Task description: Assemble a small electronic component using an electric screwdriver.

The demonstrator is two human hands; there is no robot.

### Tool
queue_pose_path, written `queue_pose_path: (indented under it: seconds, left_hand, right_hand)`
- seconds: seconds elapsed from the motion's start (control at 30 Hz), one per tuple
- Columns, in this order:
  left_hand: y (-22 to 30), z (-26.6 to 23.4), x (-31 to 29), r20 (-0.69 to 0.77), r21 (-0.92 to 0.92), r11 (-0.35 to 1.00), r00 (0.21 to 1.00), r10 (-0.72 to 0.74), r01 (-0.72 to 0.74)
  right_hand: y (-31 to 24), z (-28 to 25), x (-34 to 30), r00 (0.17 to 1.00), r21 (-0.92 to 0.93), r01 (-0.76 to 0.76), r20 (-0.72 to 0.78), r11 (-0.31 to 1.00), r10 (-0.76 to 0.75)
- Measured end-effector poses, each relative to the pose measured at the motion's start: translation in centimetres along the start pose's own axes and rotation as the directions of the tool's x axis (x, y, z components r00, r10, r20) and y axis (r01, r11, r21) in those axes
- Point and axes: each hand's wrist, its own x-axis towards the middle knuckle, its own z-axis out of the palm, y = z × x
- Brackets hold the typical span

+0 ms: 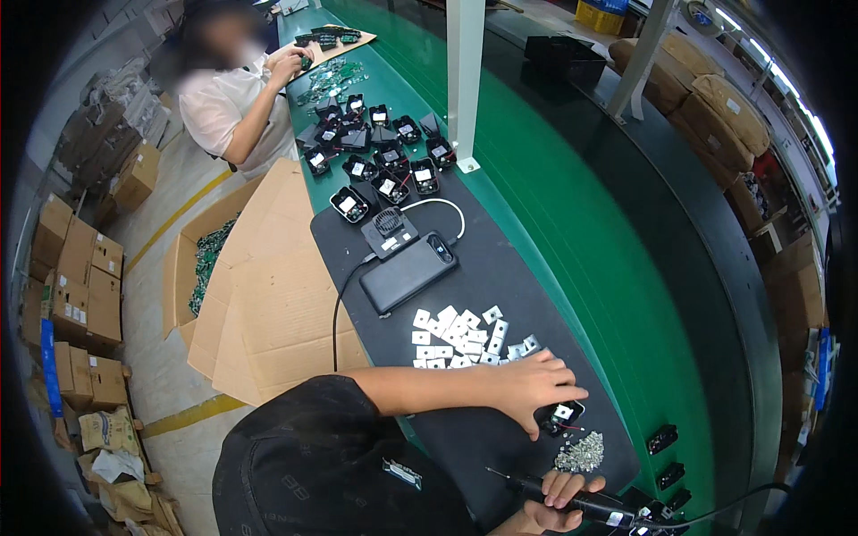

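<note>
My left hand (534,390) reaches across the black mat, its fingers curled round a small black plastic housing (565,416). A whitish square and a bit of red wire show inside the housing. In my right hand (552,507), near the lower edge, is a black electric screwdriver (615,513) with a cable; its thin bit points left, apart from the housing. A heap of small silvery screws (581,454) lies between the housing and the screwdriver. Just beyond my left hand, several white square plates (460,338) are scattered on the mat.
Farther up stand a black power bank (409,273), a small device (390,234) with a white cable, and several open black housings (390,157). At the far left a co-worker (234,107) handles a green circuit board. A green conveyor belt (572,223) runs along the right, beside a white post (465,80).
</note>
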Motion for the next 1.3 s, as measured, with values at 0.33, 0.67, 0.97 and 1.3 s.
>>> queue_pose_path:
  seconds: [0.33,0.67,0.97,1.3]
  left_hand:
    - [0.6,2.3,-0.4,-0.110,-0.007,0.999,0.993,-0.044,0.044]
    - [0.0,1.7,0.8,0.012,-0.092,0.992,0.997,-0.082,0.083]
    - [0.1,2.3,1.0,0.026,-0.118,0.987,0.994,-0.103,0.105]
    - [-0.1,2.0,1.0,0.007,-0.103,0.991,0.996,-0.088,0.088]
  right_hand:
    - [0.4,0.8,0.3,0.986,-0.125,0.134,-0.087,0.983,-0.145]
    - [-2.2,2.7,5.2,0.906,-0.293,0.353,-0.128,0.889,-0.403]
    - [0.0,1.9,6.7,0.796,-0.629,0.301,-0.248,0.716,-0.552]
    - [0.3,1.2,7.2,0.836,-0.637,0.300,-0.183,0.710,-0.517]
